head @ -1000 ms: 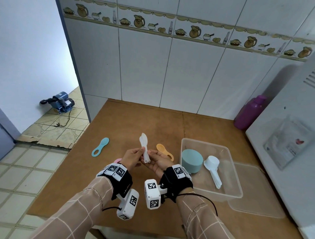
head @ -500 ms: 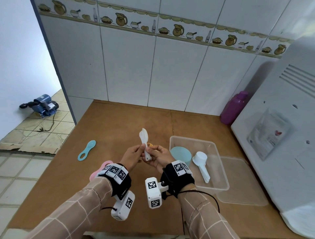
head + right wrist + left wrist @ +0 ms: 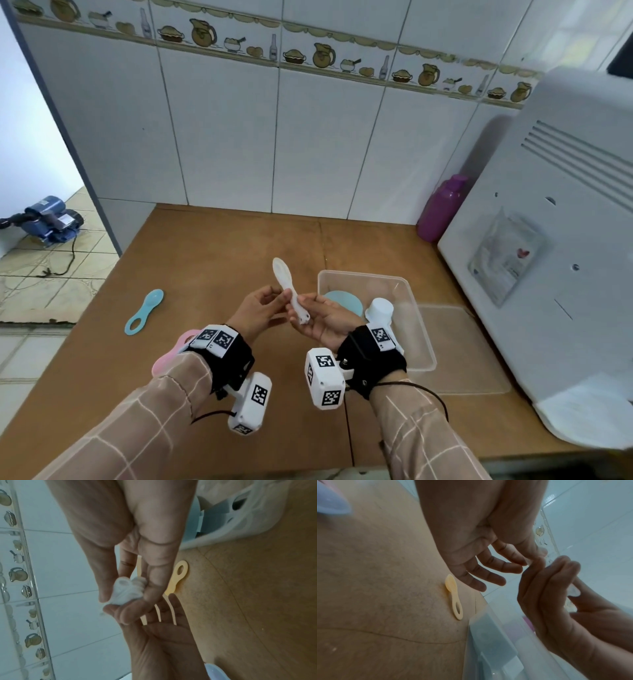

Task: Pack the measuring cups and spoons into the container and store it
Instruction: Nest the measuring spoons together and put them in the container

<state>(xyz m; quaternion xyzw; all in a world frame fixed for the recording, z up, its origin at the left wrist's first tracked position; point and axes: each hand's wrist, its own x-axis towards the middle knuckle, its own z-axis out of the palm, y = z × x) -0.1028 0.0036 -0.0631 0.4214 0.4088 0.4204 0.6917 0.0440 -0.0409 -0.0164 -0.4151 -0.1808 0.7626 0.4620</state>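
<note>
White measuring spoon [image 3: 287, 286] held upright between both hands, teal cup [image 3: 343, 301] and white scoop [image 3: 379, 310] inside clear container [image 3: 412, 298], teal spoon [image 3: 144, 311] flat on tabletop [image 3: 212, 246]

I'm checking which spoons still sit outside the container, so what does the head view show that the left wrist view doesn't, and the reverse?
Head only: the blue spoon and a pink piece lying on the table, plus the lid. Left wrist only: the yellow spoon on the table, hidden behind the hands in the head view. Both: the left hand and right hand holding the white spoon, and the container.
</note>
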